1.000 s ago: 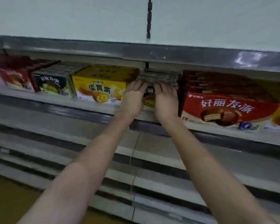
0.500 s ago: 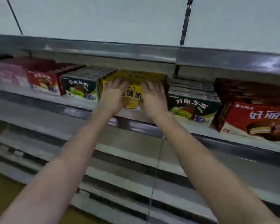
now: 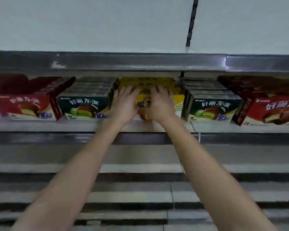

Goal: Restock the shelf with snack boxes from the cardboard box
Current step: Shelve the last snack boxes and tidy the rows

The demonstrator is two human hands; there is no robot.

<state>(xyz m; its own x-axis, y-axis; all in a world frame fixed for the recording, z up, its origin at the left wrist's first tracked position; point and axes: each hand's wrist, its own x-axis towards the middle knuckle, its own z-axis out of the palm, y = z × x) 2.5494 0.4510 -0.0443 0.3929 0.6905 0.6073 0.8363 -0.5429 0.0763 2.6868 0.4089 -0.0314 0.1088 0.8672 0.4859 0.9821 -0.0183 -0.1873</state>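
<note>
A row of yellow snack boxes (image 3: 147, 83) stands on the shelf (image 3: 57, 126), straight ahead of me. My left hand (image 3: 123, 104) and my right hand (image 3: 160, 104) lie flat against the front of the nearest yellow box, fingers straight and spread. They cover most of its face. Dark green snack boxes (image 3: 85, 104) stand to the left of it, and more dark green boxes (image 3: 213, 105) to the right. The cardboard box is out of view.
Red snack boxes (image 3: 23, 104) fill the far left of the shelf, and other red boxes (image 3: 272, 110) the far right. A metal rail (image 3: 140, 61) of the shelf above runs across overhead. Lower shelves (image 3: 140, 169) step out below my arms.
My hands moved from the dark green boxes left to the yellow boxes and press on their front. The view swung left, so the yellow boxes are now centred.
</note>
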